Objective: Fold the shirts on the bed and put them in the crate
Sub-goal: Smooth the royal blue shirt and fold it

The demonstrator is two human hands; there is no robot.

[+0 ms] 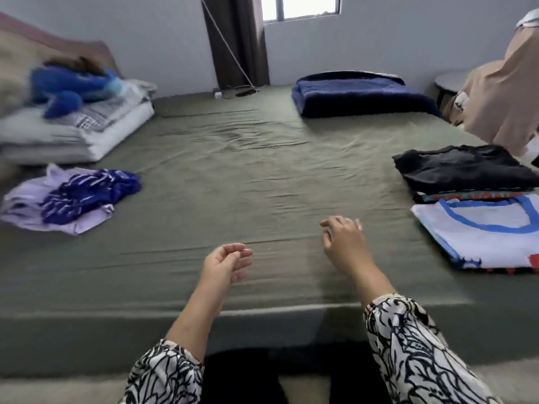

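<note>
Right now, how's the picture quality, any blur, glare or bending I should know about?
Head view: the blue plush toy and pillows at far left are smeared by motion blur; the window is blown out white; the bed edge bows from wide-angle distortion; both hands, left hand and right hand, are slightly soft.

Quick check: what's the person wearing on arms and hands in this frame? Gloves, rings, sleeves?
No gloves: the left hand and the right hand are bare. Both arms wear loose sleeves in a white fabric with a bold black leaf-like line print, gathered below the elbow, forearms uncovered. No watch or bracelet shows. The image is too blurred to tell if a ring is worn.
</note>
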